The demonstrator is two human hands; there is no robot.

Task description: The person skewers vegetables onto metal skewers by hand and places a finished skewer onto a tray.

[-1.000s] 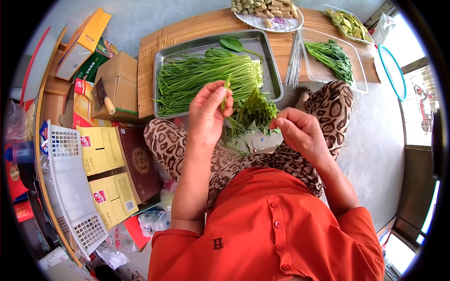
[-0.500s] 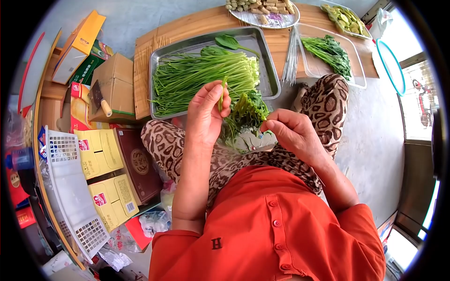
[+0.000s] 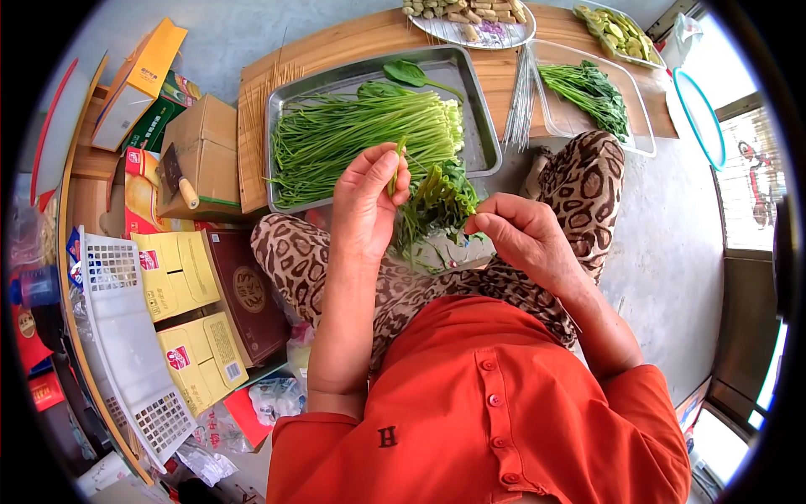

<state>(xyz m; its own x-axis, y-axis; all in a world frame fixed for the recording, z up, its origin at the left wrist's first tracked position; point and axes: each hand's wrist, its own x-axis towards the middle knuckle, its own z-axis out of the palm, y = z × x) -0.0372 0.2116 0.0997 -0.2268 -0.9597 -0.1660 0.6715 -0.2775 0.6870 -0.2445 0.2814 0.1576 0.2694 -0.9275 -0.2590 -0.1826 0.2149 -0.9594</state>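
leafy greens (image 3: pixel 438 202) sat between the hands, just below the metal tray (image 3: pixel 475 134). left hand (image 3: pixel 365 195): thumb and fingers clamped on a green stem (image 3: pixel 401 145). right hand (image 3: pixel 522 233): thumb and index together at the leaf edge; couldn't tell if they gripped any. change: right drew slightly nearer left, so handling looked mid-step.

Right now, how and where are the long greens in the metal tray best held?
The long greens seem best held by the pale stems, coming from the right: stems lie bundled there beside bare metal tray, while thin tips splay left.
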